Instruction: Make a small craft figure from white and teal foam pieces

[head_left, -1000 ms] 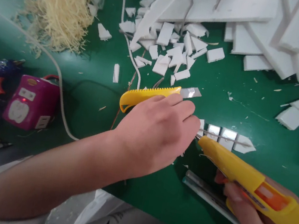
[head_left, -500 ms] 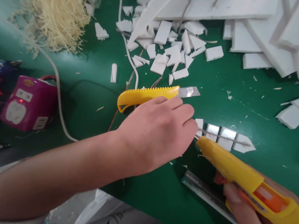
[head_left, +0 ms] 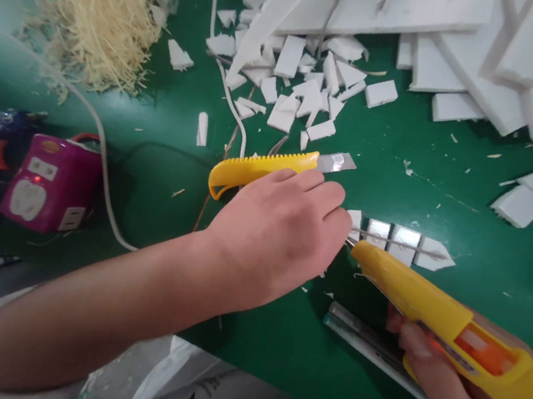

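My right hand (head_left: 463,392) is wrapped round a yellow hot glue gun (head_left: 436,307), its metal nozzle pointing left. The nozzle tip lies right beside the fingers of my left hand (head_left: 286,230). Those fingers are curled down and closed; what they pinch is hidden beneath them. From under them runs a row of small foam pieces (head_left: 404,243) along a thin wire, the two middle ones shiny silver and the far right one pointed. Just beyond my left knuckles lies a yellow utility knife (head_left: 264,167) with its blade out.
White foam scraps (head_left: 283,111) lie behind the knife, with large foam sheets (head_left: 474,70) at the back right. Pale shredded strands (head_left: 106,12) sit at the back left. A magenta power socket block (head_left: 52,182) and white cord (head_left: 107,181) are left. A clear strip (head_left: 370,344) lies in front.
Almost nothing differs. The glue gun and both hands stay in place, with only a very slight shift of the whole view.
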The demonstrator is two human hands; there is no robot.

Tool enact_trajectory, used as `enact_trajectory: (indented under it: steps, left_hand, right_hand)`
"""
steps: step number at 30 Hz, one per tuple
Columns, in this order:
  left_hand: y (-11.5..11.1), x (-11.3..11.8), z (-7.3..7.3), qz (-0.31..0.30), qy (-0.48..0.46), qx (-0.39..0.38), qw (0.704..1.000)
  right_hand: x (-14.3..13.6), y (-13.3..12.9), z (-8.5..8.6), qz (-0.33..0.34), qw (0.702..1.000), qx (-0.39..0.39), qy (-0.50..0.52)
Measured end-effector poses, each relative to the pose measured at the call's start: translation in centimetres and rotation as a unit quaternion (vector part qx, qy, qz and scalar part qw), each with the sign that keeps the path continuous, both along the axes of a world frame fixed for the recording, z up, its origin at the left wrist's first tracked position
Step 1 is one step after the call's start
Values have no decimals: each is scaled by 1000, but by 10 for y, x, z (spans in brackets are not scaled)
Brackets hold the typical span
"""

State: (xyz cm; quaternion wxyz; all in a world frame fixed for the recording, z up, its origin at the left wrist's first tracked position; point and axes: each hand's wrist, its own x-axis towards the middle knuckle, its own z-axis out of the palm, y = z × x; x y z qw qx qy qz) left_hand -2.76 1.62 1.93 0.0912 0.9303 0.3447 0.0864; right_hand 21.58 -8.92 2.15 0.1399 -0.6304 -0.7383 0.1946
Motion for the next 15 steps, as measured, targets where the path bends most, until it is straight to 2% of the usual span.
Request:
enact_trajectory:
  steps: [8,15]
  left_hand:
    - [0,-1,-1,3,-16,10,1000]
    - [-1,0,0,7,-6,17,1000]
  right_hand:
    - [-4,19,4,115,993,24,33]
    - [-8,20,5,98,992,-22,74]
